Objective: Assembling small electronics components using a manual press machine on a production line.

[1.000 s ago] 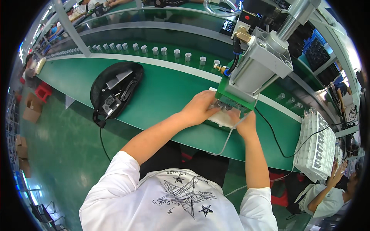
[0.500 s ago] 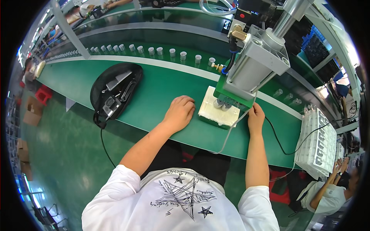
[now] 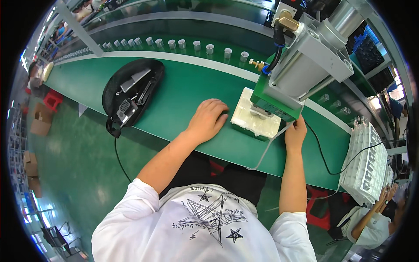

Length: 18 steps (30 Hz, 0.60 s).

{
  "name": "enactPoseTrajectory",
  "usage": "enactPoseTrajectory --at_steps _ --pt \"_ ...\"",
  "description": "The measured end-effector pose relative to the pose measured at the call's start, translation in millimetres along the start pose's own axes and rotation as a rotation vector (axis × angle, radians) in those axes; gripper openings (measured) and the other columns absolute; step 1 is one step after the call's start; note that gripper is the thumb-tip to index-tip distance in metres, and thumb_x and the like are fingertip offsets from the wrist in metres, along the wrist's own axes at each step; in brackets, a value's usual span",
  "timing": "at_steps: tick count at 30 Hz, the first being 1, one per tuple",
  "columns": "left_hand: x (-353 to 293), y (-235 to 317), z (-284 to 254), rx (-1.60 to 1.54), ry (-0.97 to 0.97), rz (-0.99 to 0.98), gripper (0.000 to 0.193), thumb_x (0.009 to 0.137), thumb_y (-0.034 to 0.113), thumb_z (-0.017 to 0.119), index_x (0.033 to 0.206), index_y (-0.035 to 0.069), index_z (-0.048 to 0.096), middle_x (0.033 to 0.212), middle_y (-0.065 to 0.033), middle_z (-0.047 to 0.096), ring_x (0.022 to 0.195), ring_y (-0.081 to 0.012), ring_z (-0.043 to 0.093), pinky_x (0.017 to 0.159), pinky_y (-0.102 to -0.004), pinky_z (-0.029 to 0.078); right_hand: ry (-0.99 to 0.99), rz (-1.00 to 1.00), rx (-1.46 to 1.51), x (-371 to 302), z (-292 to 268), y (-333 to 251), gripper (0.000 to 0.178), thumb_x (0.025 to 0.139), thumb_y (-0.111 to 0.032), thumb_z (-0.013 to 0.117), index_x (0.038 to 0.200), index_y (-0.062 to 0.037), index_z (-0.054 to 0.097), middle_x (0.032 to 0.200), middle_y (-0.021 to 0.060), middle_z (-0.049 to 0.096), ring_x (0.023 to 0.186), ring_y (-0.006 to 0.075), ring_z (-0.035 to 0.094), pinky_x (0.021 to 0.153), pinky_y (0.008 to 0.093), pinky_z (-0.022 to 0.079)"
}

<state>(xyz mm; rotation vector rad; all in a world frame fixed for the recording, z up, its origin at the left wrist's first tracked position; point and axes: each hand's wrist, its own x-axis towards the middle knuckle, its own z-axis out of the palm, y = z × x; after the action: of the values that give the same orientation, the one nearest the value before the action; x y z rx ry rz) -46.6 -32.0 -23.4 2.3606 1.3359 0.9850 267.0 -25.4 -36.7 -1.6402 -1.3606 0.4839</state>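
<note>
My left hand (image 3: 207, 121) rests on the green bench, left of the press, palm down. Its thumb stands apart from loosely bent fingers, and nothing shows in it. My right hand (image 3: 296, 134) is up against the right side of the pneumatic press (image 3: 291, 72), fingers closed near the edge of its green plate (image 3: 275, 102). What those fingertips touch is hidden. Under the press sits a cream-topped block (image 3: 244, 115) with a green base. A small metal part (image 3: 262, 112) shows between block and plate, mostly covered by the press.
Small silvery cups (image 3: 210, 49) stand in a line on the conveyor behind the bench. An open black case (image 3: 135, 96) with electronics lies to the left. Stacked white trays (image 3: 365, 161) stand at the right. A grey cable (image 3: 273, 142) hangs over the front edge. Another person's hands (image 3: 386, 194) show far right.
The press plate sits closer to the block, and two metal cylinders seen beneath it are now largely hidden. My left thumb has spread from the fingers. The whole view has shifted slightly.
</note>
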Motion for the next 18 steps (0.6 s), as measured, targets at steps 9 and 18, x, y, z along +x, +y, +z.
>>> enactPoseTrajectory --at_steps 9,18 --pt "46 22 15 -0.567 -0.006 -0.077 0.047 0.081 0.016 0.072 0.123 0.004 0.055 0.128 -0.0164 0.055 0.131 -0.0358 0.044 0.109 -0.0461 0.035 -0.283 0.048 0.300 -18 14 -65 0.055 0.075 -0.010 0.079 0.123 0.0039 0.055 0.121 0.0142 0.062 0.111 0.0217 0.058 0.096 0.0357 0.046" --pt "116 -8 27 -0.410 0.094 -0.122 0.031 0.082 0.010 0.067 0.111 0.002 0.060 0.111 -0.0178 0.058 0.101 -0.0346 0.059 0.087 -0.0404 0.050 -0.092 -0.058 0.348 67 -14 -16 0.037 0.087 -0.003 0.063 0.124 -0.0006 0.057 0.112 0.0073 0.062 0.103 0.0168 0.059 0.092 0.0301 0.047"
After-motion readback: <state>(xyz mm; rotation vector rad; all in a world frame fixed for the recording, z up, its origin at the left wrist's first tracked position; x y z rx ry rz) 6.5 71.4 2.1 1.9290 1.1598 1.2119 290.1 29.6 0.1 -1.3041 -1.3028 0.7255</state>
